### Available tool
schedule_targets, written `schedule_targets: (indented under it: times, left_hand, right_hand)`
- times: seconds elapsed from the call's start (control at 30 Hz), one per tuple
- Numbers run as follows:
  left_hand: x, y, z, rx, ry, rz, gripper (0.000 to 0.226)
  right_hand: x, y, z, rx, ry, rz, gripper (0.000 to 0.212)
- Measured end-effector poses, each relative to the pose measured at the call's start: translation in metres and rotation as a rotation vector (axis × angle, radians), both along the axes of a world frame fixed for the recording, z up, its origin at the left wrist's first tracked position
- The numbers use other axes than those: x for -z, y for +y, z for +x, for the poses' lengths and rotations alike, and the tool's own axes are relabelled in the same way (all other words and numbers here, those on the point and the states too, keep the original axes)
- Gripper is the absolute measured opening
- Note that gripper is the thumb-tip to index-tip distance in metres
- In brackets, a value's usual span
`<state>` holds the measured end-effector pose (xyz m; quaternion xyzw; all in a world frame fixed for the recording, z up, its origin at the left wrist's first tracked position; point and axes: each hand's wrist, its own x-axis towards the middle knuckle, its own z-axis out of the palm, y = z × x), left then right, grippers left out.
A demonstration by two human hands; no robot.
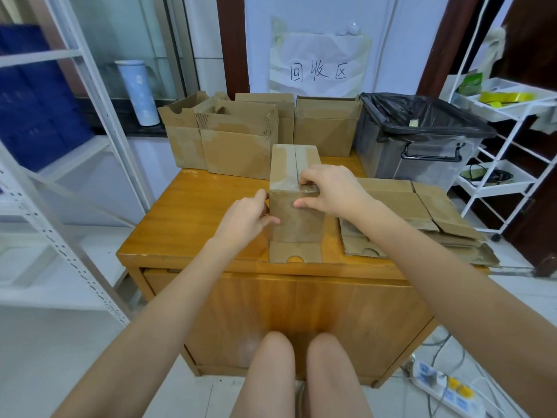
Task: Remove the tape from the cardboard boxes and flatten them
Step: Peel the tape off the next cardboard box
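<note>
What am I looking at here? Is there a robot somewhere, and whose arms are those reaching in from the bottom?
There is no robot. The one picture comes from a wide-angle camera worn on a person's head, looking forward and down, so the arms and the knees below are that person's own.

A small cardboard box stands on a wooden table. The left hand holds its left side. The right hand pinches at the clear tape along the box's top front edge, apparently to peel it off.

At the back of the table stand more unflattened boxes. To the right lies a pile of flattened cardboard. Behind the pile is a grey bin with a black bag. The paper sign on the wall carries handwritten characters.
</note>
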<state>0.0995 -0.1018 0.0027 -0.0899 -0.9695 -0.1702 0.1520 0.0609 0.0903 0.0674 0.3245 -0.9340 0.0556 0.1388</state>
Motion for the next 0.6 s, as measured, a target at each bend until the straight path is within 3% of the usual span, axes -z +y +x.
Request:
schedule_targets:
  times: [0.13, 0.3, 0.47, 0.6]
  left_hand:
    - [0.0, -0.006, -0.003, 0.08, 0.003, -0.042, 0.027]
    - [0.004, -0.007, -0.005, 0.05, 0.037, -0.137, 0.023]
    - [0.007, -0.005, -0.002, -0.024, 0.13, -0.36, 0.019]
    - [0.01, -0.01, -0.001, 0.014, 0.175, -0.29, 0.024]
  right_hand:
    - [-0.001, 0.001, 0.0, -0.002, 0.014, 0.03, 0.042]
    - [-0.001, 0.001, -0.002, -0.008, 0.022, 0.024, 0.041]
    - [-0.001, 0.002, -0.002, -0.012, 0.024, 0.031, 0.041]
    - [-0.001, 0.001, -0.002, -0.019, 0.023, 0.05, 0.042]
